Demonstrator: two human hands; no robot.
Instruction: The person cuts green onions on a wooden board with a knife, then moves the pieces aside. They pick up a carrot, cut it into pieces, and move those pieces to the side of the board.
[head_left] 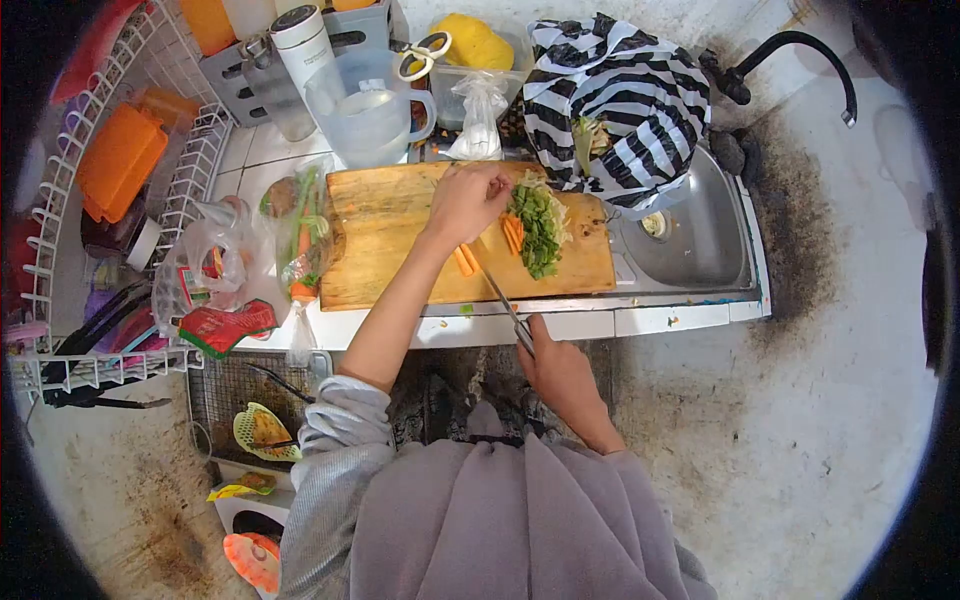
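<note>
My right hand (562,372) grips the handle of a knife (507,306), its blade pointing up and left over the near part of the wooden cutting board (390,240). Carrot pieces (465,261) lie just left of the blade. Above the board is my left hand (468,205), fingers curled together beside the pile; whatever they hold is hidden. The pile on the board's right side has chopped green leaves (540,240), cut carrot sticks (513,233) and pale shreds (561,212).
Right of the board is a metal sink (715,245), partly covered by a striped plastic bag (640,110). Behind stand a clear jug (365,120), a white bottle (303,50) and scissors (425,55). Left are bagged vegetables (305,235) and a white dish rack (190,160).
</note>
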